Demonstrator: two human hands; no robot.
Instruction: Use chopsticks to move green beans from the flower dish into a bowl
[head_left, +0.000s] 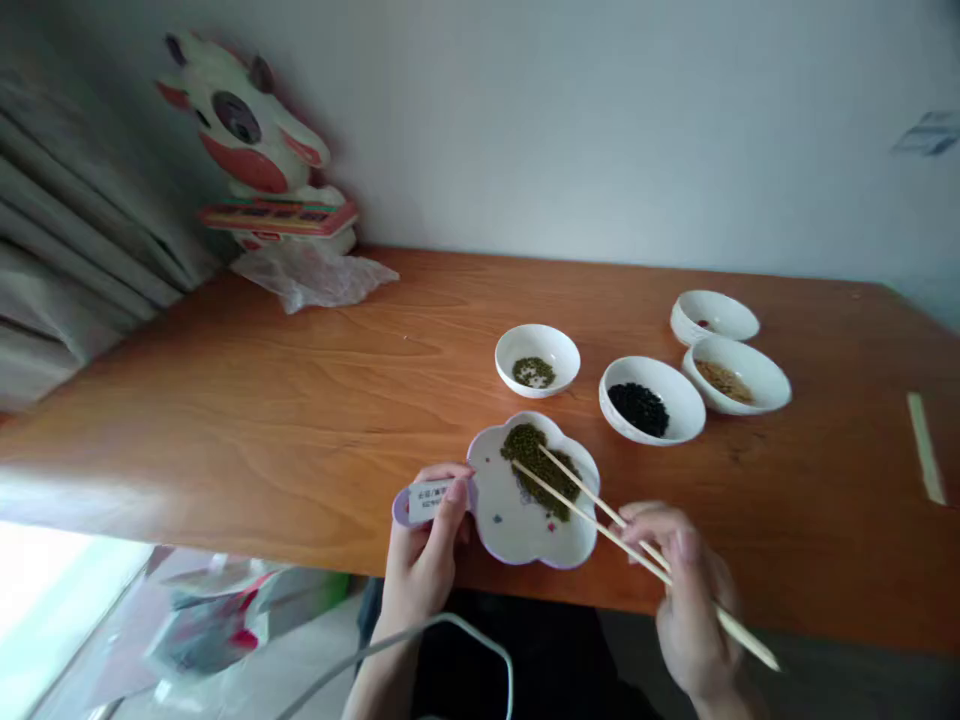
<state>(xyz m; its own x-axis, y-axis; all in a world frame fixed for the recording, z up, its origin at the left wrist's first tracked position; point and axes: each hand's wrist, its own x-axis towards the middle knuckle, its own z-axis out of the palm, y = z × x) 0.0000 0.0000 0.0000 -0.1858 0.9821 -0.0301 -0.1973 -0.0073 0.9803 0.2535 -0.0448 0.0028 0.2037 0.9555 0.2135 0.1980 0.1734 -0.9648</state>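
My left hand (429, 555) grips the handle of a flower-shaped dish (501, 535), white with a purple rim and a label on its handle. A heap of small green beans (529, 448) lies in its upper part. My right hand (686, 590) holds a pair of wooden chopsticks (604, 520), slightly apart, with their tips at the beans. I cannot tell whether a bean is between the tips. Just beyond the dish stands a white bowl (538, 340) with some green beans on its bottom.
To the right are a bowl (694, 425) of black grains, a bowl (776, 385) of tan grains and a bowl (731, 310) with something small and reddish. A chopstick wrapper (926, 450) lies far right. A cow toy (259, 150) and plastic bag (319, 280) sit back left.
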